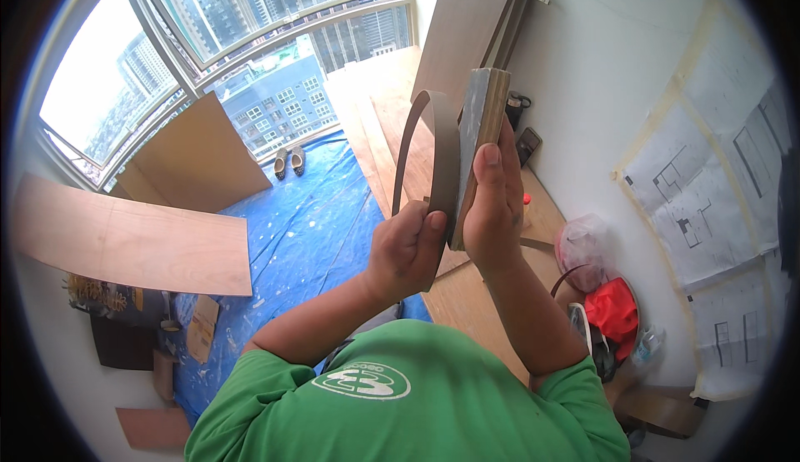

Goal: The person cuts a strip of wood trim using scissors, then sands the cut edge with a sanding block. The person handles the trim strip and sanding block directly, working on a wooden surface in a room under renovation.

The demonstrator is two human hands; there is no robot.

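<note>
My left hand is closed round a thin grey-brown edging strip, which bends up and over in a narrow loop. In my right hand is a short, thick piece of plywood, held upright. Its grey face is turned toward the strip and its layered edge toward me. My right thumb lies along that edge, while the other fingers are partly hidden behind the piece. The strip runs close beside the grey face; whether they touch along their length I cannot tell.
Wood panels lie below the window, beside leaning brown boards. A blue sheet covers the floor, with shoes on it. Leftward is a curved-looking plywood sheet; rightward, a phone, a red bag and wall drawings.
</note>
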